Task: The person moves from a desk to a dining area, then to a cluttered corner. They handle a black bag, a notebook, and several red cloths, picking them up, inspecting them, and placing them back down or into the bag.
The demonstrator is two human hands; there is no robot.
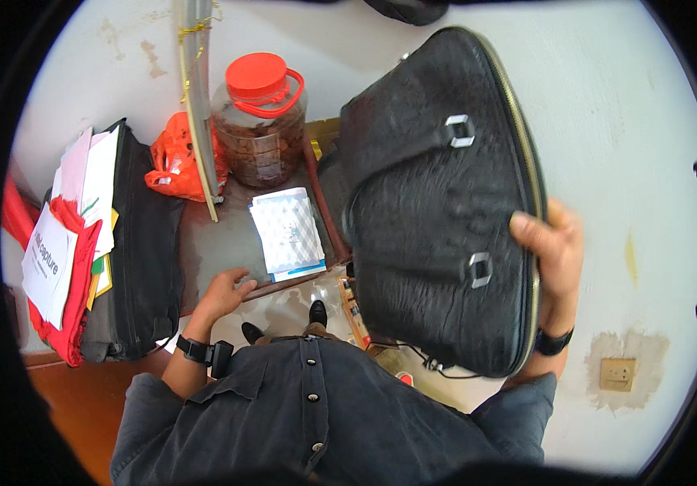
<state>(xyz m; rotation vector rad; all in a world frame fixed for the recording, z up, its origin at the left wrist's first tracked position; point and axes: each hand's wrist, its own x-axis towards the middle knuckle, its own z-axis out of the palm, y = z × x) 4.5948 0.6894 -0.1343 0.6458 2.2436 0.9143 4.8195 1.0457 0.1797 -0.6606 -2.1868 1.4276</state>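
A black leather bag with silver buckles and a gold zip edge is tilted on the right. My right hand grips its outer edge, thumb on the leather face. My left hand holds nothing, its fingers apart at the front edge of a small grey-topped table. A stack of papers or booklets lies on the table beyond that hand. Behind it stands a large jar with a red lid and handle and dark contents.
A red plastic bag and an upright pole are left of the jar. Further left is a black bag with papers and red cloth on it. A socket is in the right wall.
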